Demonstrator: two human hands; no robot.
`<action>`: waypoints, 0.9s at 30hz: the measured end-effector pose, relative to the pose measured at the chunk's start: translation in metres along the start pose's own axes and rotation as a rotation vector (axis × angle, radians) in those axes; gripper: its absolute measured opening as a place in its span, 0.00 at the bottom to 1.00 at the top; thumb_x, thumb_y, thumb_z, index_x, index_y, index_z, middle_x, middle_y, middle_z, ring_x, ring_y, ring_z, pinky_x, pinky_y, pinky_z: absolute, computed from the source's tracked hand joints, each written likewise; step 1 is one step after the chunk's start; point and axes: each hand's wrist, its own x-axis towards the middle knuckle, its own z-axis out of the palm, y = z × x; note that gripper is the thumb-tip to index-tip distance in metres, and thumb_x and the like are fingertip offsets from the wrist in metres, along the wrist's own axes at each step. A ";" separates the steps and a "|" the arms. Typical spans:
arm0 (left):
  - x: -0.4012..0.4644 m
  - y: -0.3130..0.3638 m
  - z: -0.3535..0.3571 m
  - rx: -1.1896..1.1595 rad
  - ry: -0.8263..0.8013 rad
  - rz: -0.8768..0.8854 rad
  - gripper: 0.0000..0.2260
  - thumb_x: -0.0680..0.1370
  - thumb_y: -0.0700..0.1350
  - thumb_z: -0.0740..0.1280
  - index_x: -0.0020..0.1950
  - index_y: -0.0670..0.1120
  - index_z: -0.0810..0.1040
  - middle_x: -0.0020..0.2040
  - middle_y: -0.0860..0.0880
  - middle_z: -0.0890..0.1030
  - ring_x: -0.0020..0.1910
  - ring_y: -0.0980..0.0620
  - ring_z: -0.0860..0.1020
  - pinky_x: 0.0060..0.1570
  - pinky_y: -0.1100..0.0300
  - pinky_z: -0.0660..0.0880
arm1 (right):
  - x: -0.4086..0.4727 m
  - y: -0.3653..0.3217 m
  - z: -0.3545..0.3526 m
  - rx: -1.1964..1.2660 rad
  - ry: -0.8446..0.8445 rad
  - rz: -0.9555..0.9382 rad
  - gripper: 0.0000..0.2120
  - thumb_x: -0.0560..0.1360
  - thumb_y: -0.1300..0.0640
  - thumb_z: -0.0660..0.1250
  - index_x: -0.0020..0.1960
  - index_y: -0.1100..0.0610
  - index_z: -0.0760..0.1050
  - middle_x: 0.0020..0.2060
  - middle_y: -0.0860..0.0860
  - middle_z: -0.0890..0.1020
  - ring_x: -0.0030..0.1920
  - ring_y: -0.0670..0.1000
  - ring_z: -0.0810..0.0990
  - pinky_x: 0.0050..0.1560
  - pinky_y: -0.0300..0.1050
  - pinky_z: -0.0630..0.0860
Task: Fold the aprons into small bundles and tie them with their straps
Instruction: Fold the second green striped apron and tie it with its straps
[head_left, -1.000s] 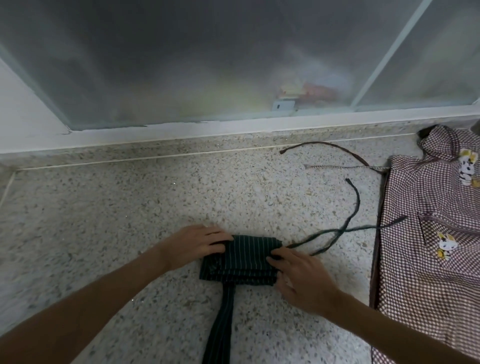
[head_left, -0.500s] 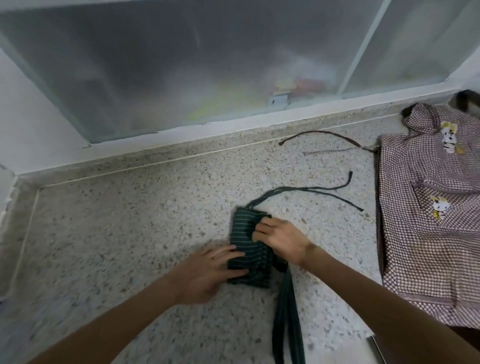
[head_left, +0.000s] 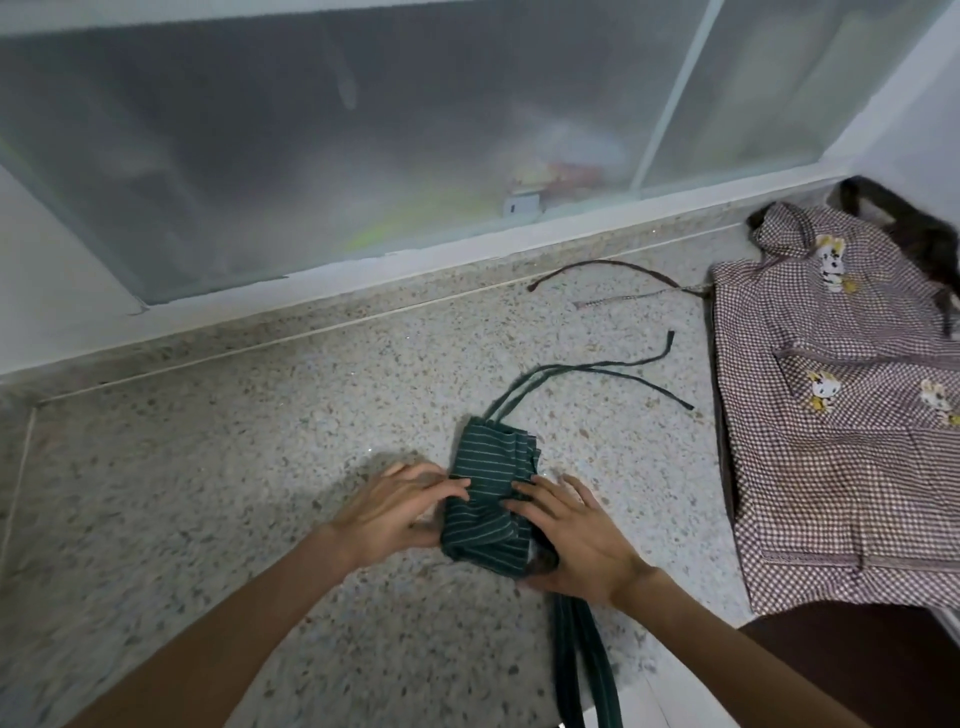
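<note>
- The green striped apron (head_left: 491, 488), already folded down to a small bundle, lies on the speckled stone surface (head_left: 208, 467) near the picture's middle, its long axis running from about 6 o'clock, at the person, to 12 o'clock, toward the frosted window (head_left: 311, 130).
- The left hand (head_left: 397, 512) lies on the bundle's 9 o'clock side, fingers fairly straight and resting on the cloth edge, not curled round it.
- The right hand (head_left: 566, 540) sits at the 3 to 5 o'clock side, fingers spread over the near corner; whether the thumb pinches the fabric underneath I cannot tell.
- Two thin ties (head_left: 582, 370) leave the bundle's far end at 12 o'clock and trail off toward 2 o'clock, well apart from both hands.
- A wider strap (head_left: 584, 670) hangs from the near end at 6 o'clock, running off the surface edge just below the right wrist.
- Judgement: the tying turns on that axis. The thin ties lie beyond the bundle, so either hand must reach over it; the right hand is the nearer to where they trail.
- The checked apron (head_left: 831, 441) with rabbit patches lies flat at 3 o'clock, unfolded, its own cords (head_left: 613, 283) stretched toward the window.
</note>
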 end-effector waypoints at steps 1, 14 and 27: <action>0.001 0.003 -0.001 -0.009 -0.022 -0.047 0.25 0.73 0.68 0.52 0.68 0.60 0.65 0.65 0.55 0.71 0.63 0.56 0.68 0.58 0.61 0.65 | 0.000 0.001 0.000 0.037 0.009 0.003 0.39 0.64 0.27 0.60 0.68 0.48 0.65 0.67 0.48 0.72 0.69 0.51 0.70 0.70 0.50 0.51; 0.060 0.038 -0.011 -0.268 0.210 -0.767 0.22 0.78 0.62 0.54 0.31 0.50 0.71 0.26 0.53 0.73 0.25 0.54 0.71 0.23 0.62 0.62 | 0.041 -0.008 -0.032 0.717 0.320 0.624 0.18 0.79 0.41 0.51 0.55 0.52 0.71 0.32 0.46 0.78 0.32 0.47 0.77 0.32 0.41 0.71; 0.075 0.020 -0.039 -0.373 0.117 -0.907 0.13 0.70 0.59 0.70 0.34 0.51 0.77 0.33 0.54 0.78 0.36 0.52 0.81 0.35 0.61 0.73 | 0.084 0.016 -0.045 0.511 0.262 0.609 0.19 0.72 0.48 0.71 0.60 0.48 0.70 0.54 0.47 0.74 0.53 0.50 0.75 0.51 0.47 0.75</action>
